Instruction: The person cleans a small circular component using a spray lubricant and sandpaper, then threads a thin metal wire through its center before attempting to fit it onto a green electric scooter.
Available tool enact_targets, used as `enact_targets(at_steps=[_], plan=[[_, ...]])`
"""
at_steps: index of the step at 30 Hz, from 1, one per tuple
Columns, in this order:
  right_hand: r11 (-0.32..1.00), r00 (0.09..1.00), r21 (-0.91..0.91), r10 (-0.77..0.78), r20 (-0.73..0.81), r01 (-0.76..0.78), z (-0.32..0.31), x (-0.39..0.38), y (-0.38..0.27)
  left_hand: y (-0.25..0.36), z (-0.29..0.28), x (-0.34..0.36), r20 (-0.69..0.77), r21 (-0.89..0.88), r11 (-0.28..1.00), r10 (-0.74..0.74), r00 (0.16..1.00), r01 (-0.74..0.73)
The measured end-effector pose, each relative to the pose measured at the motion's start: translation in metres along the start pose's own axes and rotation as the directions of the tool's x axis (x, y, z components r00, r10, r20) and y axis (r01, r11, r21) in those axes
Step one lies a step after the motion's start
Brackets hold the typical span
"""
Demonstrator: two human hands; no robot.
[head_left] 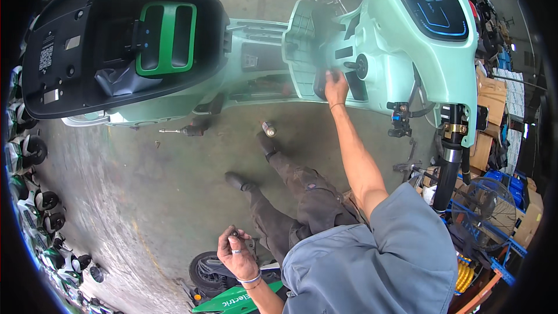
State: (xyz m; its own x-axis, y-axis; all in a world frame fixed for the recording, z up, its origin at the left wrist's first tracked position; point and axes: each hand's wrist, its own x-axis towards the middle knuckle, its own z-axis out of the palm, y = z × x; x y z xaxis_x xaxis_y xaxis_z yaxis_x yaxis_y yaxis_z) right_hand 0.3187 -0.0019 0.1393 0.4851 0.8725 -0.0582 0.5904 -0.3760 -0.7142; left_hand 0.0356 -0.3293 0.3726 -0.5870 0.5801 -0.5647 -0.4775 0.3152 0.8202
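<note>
A mint-green scooter (256,87) with parts of its bodywork open stretches across the upper half of the head view. My right hand (336,88) reaches to its inner front panel, beside a dark recess, below and left of the key switch (361,65). Its thumb and fingers are pressed together; whatever is between them is too small or hidden to name. Low in the view, away from the scooter, my left hand (237,254) is closed, with a small dark round piece (235,234) between its fingertips.
A power driver (189,130) with a long bit and a small can (268,129) are on the floor near my feet. The black seat base (122,40) with a green frame covers the scooter's rear. A lit display (430,0), hanging handlebar controls (399,119) and a fan (487,212) are at right.
</note>
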Motion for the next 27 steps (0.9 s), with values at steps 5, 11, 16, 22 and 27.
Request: enact_targets(at_steps=[5,11,16,22,27], plan=[[0.962,0.98,-0.254,-0.052,0.19,0.1,0.058,0.061,0.025,-0.005,0.001,0.002,0.042,-0.064,0.997,-0.029,0.999,0.031],[0.967,0.962,-0.158,-0.162,0.22,0.199,0.068,0.064,0.024,-0.001,0.012,0.001,-0.01,-0.095,0.993,-0.074,0.997,0.072],[0.98,0.964,-0.116,-0.13,0.232,0.16,0.051,0.078,0.026,0.0,0.021,0.002,-0.009,-0.092,0.994,-0.059,0.998,0.058],[0.906,0.882,-0.135,-0.341,0.324,0.4,0.067,0.085,0.019,0.003,0.013,-0.005,0.001,-0.147,0.988,-0.042,0.999,0.042],[0.825,0.829,-0.122,-0.528,0.184,0.552,0.059,0.071,0.009,0.027,0.022,-0.004,0.026,-0.27,0.955,-0.118,0.993,0.12]])
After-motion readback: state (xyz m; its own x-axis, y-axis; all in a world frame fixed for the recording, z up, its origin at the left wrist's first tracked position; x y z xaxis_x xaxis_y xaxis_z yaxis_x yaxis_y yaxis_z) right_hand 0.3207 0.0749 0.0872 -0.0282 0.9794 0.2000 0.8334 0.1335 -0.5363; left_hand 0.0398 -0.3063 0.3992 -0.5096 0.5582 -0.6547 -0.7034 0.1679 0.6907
